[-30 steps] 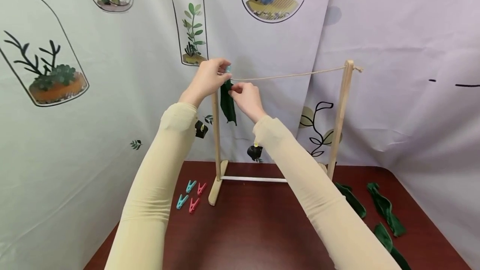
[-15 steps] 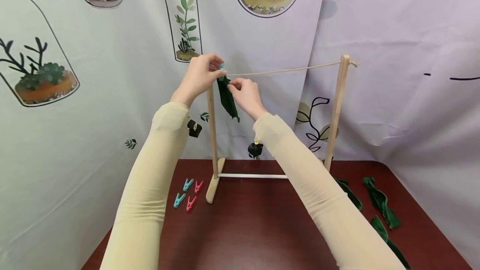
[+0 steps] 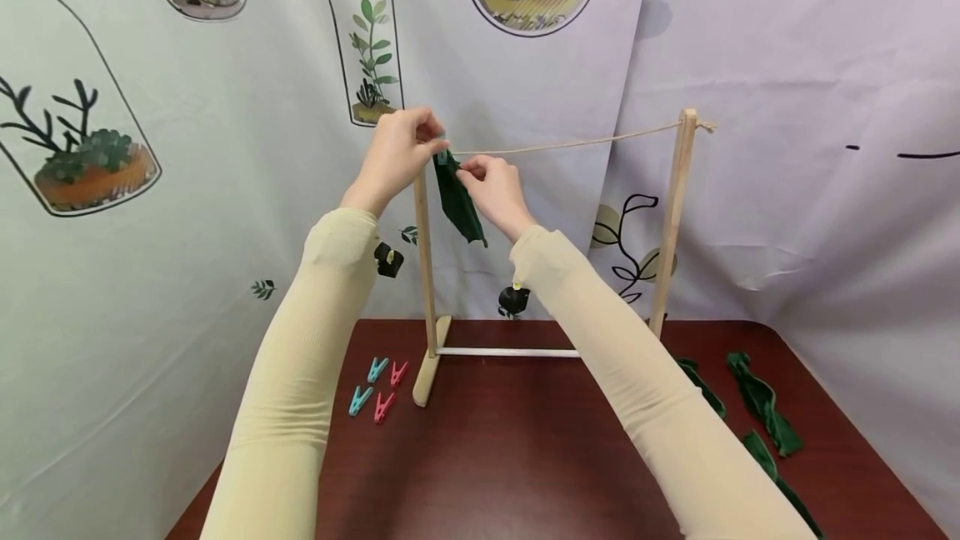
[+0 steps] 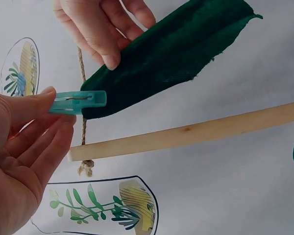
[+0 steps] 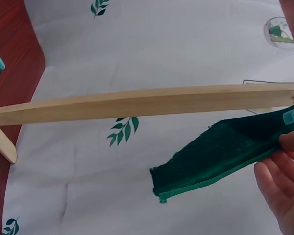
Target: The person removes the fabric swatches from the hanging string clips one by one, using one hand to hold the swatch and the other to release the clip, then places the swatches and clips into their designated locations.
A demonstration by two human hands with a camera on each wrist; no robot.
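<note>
My left hand (image 4: 27, 142) pinches the handle end of a light blue clothespin (image 4: 78, 102) between thumb and fingers. The clothespin's other end sits over the top edge of a dark green strip of cloth (image 4: 166, 61) at the string (image 4: 82, 66). My right hand (image 3: 493, 190) pinches the cloth's right edge just below the clothespin, thumb on its face in the right wrist view. From there the cloth (image 3: 459, 202) hangs down beside the left wooden post (image 3: 425, 265), its lower end loose and slanting to the right.
The string runs to the right wooden post (image 3: 675, 215); a white rod (image 3: 506, 352) joins the bases. Blue clothespins (image 3: 360, 400) and red clothespins (image 3: 383, 407) lie left on the dark red table (image 3: 510, 448). Several green cloth strips (image 3: 765, 402) lie right, partly behind my right sleeve.
The view has shifted slightly. The cloth's lower end has swung right and spread wider. The clothespin has come lower over the cloth's top, while both hands keep their pinch.
</note>
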